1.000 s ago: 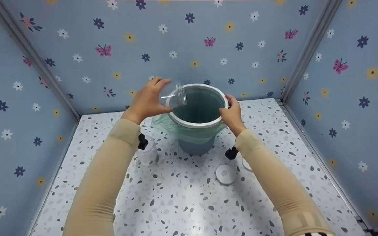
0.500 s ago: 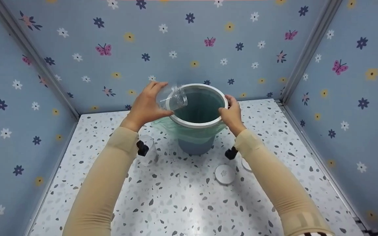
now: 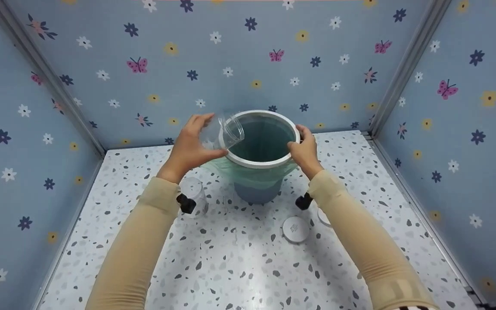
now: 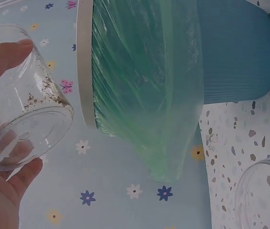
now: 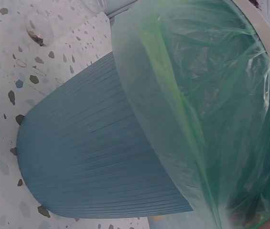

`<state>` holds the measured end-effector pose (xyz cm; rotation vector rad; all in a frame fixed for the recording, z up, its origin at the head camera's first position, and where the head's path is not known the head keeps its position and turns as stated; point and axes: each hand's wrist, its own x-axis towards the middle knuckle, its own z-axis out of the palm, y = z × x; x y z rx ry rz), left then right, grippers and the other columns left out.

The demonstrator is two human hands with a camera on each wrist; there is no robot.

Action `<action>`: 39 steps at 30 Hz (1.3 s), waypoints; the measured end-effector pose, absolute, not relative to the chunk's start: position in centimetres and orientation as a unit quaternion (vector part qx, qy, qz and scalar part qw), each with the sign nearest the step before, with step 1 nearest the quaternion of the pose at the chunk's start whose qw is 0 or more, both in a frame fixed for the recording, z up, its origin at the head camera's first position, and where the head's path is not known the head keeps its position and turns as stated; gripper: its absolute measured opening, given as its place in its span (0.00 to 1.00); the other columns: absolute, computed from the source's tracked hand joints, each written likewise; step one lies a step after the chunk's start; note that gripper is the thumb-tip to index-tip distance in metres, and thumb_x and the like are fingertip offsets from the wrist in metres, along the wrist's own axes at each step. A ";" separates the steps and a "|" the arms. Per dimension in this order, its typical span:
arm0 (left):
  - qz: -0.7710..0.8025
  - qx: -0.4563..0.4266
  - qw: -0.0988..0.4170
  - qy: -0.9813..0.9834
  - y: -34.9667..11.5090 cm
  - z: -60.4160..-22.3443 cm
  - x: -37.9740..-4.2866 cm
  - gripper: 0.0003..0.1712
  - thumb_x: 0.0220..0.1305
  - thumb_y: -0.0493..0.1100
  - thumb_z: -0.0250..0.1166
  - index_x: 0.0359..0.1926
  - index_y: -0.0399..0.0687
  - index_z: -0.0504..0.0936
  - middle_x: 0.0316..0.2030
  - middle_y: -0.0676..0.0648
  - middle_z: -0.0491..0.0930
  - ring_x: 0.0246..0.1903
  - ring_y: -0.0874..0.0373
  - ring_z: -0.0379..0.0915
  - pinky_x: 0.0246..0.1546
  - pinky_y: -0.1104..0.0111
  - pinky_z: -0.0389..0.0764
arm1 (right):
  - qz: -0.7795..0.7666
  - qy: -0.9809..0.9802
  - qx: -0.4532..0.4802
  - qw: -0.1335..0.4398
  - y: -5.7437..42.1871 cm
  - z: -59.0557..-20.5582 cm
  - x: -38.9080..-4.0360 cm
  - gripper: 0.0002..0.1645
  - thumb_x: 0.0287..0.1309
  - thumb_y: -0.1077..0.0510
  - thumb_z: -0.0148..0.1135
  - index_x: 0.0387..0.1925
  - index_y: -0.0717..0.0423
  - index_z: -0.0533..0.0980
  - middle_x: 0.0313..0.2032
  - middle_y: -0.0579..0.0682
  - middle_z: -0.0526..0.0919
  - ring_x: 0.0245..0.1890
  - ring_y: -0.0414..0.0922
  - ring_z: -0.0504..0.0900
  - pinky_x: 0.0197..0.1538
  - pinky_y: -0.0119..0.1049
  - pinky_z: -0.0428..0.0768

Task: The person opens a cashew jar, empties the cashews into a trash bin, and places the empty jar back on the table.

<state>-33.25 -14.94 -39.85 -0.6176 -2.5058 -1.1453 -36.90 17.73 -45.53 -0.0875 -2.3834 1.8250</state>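
My left hand (image 3: 186, 146) grips a clear plastic jar (image 3: 227, 134), thumb on one side and fingers on the other. The jar is tipped on its side, its mouth over the left part of the trash can's white rim (image 3: 261, 165). Brown crumbs (image 4: 46, 90) cling to the jar's inner wall near its base in the left wrist view. On the opposite side, my right hand (image 3: 305, 150) holds the rim, thumb at the inside edge. A green bag (image 4: 144, 76) lines the blue trash can (image 5: 91, 138) and hangs over its outside.
A second clear jar (image 3: 193, 188) stands on the speckled table (image 3: 239, 267), near my left wrist. One white lid (image 3: 296, 229) lies in front of the can; another lid (image 3: 323, 216) is partly hidden by my right forearm. Flowered panels (image 3: 248, 51) enclose the table at the back and sides.
My left hand has sunk slightly and moved a little left, and the jar's mouth now slants further down toward the can. My right hand stays on the rim.
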 end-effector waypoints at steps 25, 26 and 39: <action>-0.495 -0.203 0.155 -0.830 -14.2 -42.8 -30.8 0.57 0.50 0.48 0.89 0.77 0.40 0.70 0.68 0.41 0.76 0.70 0.45 0.74 0.76 0.53 0.74 | 0.608 -0.790 -0.034 0.066 17.8 -45.5 -36.8 0.43 0.69 0.69 0.55 0.84 0.56 0.60 0.78 0.62 0.71 0.77 0.58 0.73 0.77 0.54 0.75; -0.498 -0.204 0.154 -0.829 -14.2 -42.8 -30.7 0.57 0.51 0.48 0.89 0.77 0.40 0.69 0.68 0.40 0.76 0.70 0.45 0.74 0.76 0.52 0.75 | 0.608 -0.791 -0.032 0.067 17.8 -45.5 -36.8 0.43 0.69 0.69 0.56 0.83 0.56 0.60 0.78 0.62 0.71 0.77 0.58 0.73 0.77 0.54 0.75; -0.515 -0.234 0.139 -0.813 -13.5 -43.4 -29.0 0.56 0.52 0.45 0.88 0.77 0.36 0.69 0.68 0.37 0.76 0.71 0.45 0.74 0.74 0.49 0.76 | 0.613 -0.787 -0.034 0.060 17.7 -45.5 -37.0 0.43 0.70 0.68 0.56 0.84 0.55 0.60 0.78 0.61 0.70 0.77 0.58 0.73 0.76 0.55 0.75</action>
